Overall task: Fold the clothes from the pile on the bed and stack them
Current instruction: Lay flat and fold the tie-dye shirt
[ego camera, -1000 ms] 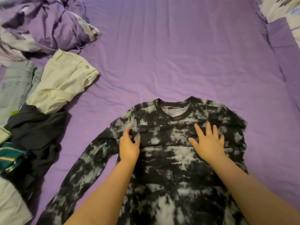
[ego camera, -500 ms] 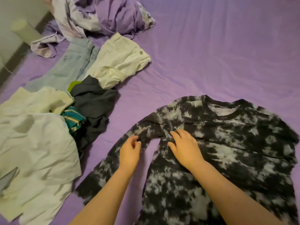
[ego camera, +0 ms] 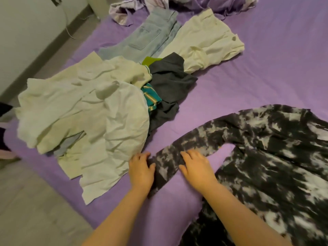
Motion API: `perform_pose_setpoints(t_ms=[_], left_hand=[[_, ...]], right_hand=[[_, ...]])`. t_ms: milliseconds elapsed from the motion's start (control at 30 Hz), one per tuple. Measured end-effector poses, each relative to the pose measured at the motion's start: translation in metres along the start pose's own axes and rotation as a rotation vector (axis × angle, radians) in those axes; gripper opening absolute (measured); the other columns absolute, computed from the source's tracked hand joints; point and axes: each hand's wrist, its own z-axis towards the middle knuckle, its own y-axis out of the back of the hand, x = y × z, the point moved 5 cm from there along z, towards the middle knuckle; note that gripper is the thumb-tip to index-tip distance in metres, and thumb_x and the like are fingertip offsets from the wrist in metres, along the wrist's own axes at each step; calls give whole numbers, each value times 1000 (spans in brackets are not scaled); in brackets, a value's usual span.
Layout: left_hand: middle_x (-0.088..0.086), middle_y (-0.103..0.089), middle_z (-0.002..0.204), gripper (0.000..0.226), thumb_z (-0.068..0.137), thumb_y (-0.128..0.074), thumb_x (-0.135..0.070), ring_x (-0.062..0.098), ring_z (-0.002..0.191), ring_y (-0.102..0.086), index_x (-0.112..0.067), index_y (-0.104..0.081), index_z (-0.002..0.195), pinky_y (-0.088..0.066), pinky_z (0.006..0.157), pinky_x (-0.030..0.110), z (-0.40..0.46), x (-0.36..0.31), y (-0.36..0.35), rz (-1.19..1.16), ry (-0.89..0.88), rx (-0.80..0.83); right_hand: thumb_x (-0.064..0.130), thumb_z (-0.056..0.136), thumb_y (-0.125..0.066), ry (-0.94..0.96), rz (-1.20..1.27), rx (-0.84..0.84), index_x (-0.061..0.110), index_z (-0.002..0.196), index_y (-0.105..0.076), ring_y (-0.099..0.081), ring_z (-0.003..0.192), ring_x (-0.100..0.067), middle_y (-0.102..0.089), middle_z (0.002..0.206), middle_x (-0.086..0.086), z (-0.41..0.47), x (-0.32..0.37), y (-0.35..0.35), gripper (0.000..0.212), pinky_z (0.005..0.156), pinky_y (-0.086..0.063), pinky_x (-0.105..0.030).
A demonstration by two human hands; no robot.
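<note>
With my left hand and right hand both flat and loosely spread on the tie-dye shirt's sleeve on the bed, grasping nothing, I fear dragging it crooked and bunching it against the pile.

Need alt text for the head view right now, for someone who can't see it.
Both hands, left and right, press flat on the sleeve of a black-and-white tie-dye shirt spread on a purple bed. To the left lies a pile of unfolded clothes: pale tops, jeans, a dark garment.
</note>
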Motion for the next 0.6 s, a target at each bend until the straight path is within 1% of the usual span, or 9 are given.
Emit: perform_pose_setpoints(t_ms=[100,167,233,333,400,433,500,567,600], left_hand=[[4,-51,130,51,88,-65,-35,24,121,-47,-20,-49,133,-40,98,37,0,16,0,128,76,61],[1,-61,112,31,87,-62,-45,25,110,-54,-23,-58,109,-44,89,39,1,20,3,242,110,119],[3,-62,84,31,86,-62,-48,24,92,-57,-19,-54,77,-45,77,37,3,19,3,199,98,184],[4,-48,60,38,85,-70,-30,17,61,-47,-14,-45,62,-38,59,31,7,0,5,-343,101,339],[0,-53,55,33,85,-71,-22,12,55,-50,-14,-51,60,-41,52,21,11,-25,14,-636,109,411],[-3,-60,56,28,87,-69,-21,9,55,-55,-15,-59,62,-44,51,17,13,-40,19,-723,96,440],[-2,-69,68,20,92,-62,-25,10,65,-64,-14,-71,77,-50,56,18,14,-71,24,-831,82,506],[4,-72,81,28,96,-55,-32,13,72,-68,-10,-72,94,-55,59,23,12,-100,22,-953,163,583],[5,-73,84,34,98,-50,-37,14,74,-69,-10,-71,97,-57,61,26,9,-114,21,-1024,204,627]], right_hand=[[40,100,-37,30,-26,23,21,146,-30,-25,139,-21,-32,150,-2,5,17,-14,50,114,-21,-35],[41,100,-37,7,-27,37,22,146,-31,-20,142,-21,-29,152,-1,7,23,-19,51,116,-16,-37],[43,100,-38,-7,-13,35,23,146,-33,-16,144,-21,-27,154,-1,7,27,-19,51,117,-14,-37],[40,98,-45,84,154,-19,22,141,-44,-27,140,-19,-39,148,0,4,38,-9,46,114,-22,-31],[34,96,-53,67,486,-56,26,127,-56,-48,121,-10,-57,129,7,1,41,7,32,100,-34,-12],[32,95,-55,11,686,-65,32,119,-60,-55,107,-3,-63,116,14,0,40,16,24,88,-38,-4],[33,94,-58,-93,1012,-92,41,106,-60,-61,94,6,-65,100,25,-2,34,34,15,75,-41,0],[36,91,-60,-158,1219,-170,42,103,-61,-63,94,8,-68,97,25,-6,21,54,13,74,-44,-3],[39,87,-62,-178,1291,-202,39,106,-61,-63,97,5,-69,100,22,-8,13,64,19,76,-46,-7]])
